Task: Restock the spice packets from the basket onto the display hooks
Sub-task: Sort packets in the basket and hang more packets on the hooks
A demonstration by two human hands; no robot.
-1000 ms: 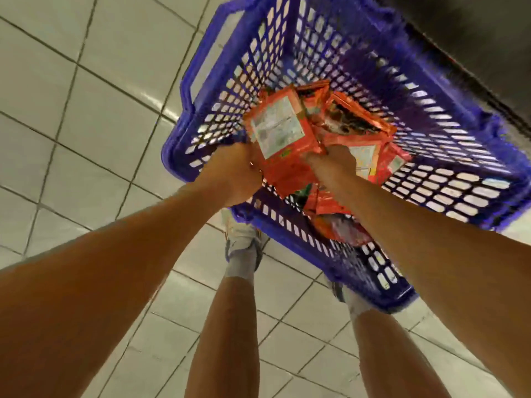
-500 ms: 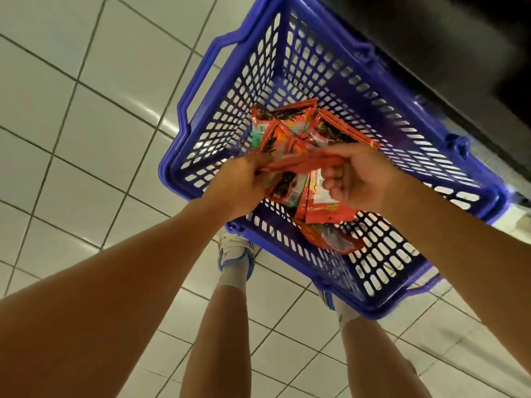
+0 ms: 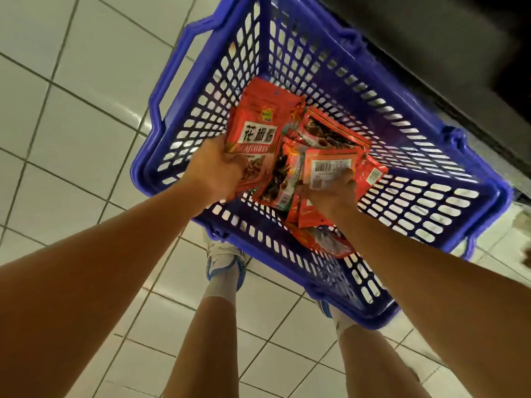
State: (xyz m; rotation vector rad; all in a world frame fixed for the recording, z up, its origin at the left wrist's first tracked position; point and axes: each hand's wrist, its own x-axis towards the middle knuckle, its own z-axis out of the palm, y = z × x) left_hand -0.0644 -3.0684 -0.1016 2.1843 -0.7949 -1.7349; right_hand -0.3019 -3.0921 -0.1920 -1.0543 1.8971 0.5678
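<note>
Your left hand (image 3: 214, 170) gripped a red spice packet (image 3: 257, 133) face up, thumb curled over its lower edge, above the blue basket (image 3: 448, 196); beside it, your right hand (image 3: 330, 193) pinched a second packet (image 3: 327, 168), barcode side up, with more packets (image 3: 324, 239) heaped beneath on the basket floor; the basket stood on the white tiled floor (image 3: 71, 110), just ahead of your shoes (image 3: 225, 262); a dark shelf base (image 3: 459, 53) ran along its far right side.

The red spice packet (image 3: 254, 133) on the left reads 花椒粉 in bold characters, with Latin lettering beneath, partly hidden. A barcode label (image 3: 329, 168) sits on another packet; its digits are unreadable.
</note>
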